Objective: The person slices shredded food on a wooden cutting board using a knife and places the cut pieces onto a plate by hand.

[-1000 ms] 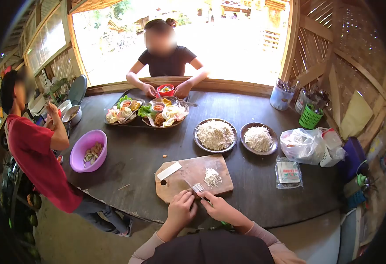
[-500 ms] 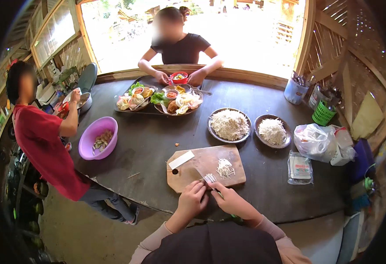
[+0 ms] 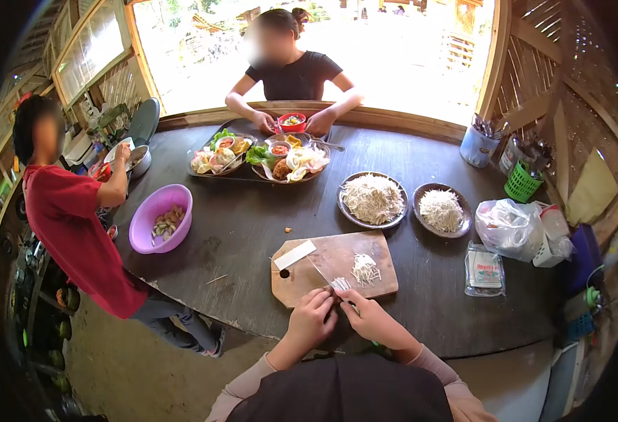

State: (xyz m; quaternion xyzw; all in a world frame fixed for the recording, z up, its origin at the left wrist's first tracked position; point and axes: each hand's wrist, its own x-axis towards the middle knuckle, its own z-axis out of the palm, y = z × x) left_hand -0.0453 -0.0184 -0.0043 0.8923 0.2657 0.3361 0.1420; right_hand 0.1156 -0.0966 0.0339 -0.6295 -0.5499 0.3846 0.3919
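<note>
A wooden cutting board [image 3: 331, 260] lies at the table's near edge. My right hand [image 3: 372, 320] is closed around a knife [image 3: 321, 269], its thin blade pointing up and left across the board. Beside it, my left hand [image 3: 312, 318] is curled at the board's front edge; whatever its fingers press on is hidden. Cut white strips [image 3: 340, 283] lie against the blade by my fingertips. Further right on the board sits a small pile of white matchsticks [image 3: 366, 269]. A flat white slab [image 3: 295, 254] rests near the board's upper left corner.
Two plates of shredded white food, one larger [image 3: 372, 200] and one smaller [image 3: 442, 211], stand beyond the board. Left is a purple bowl [image 3: 160, 219]. A person in red [image 3: 84, 239] stands at the left; another sits opposite behind a food tray [image 3: 253, 173]. Plastic bags [image 3: 509, 228] lie right.
The view has shifted slightly, so everything sits a little further right. Both hands keep nearly the same place on the board, with the knife still gripped in my right hand.
</note>
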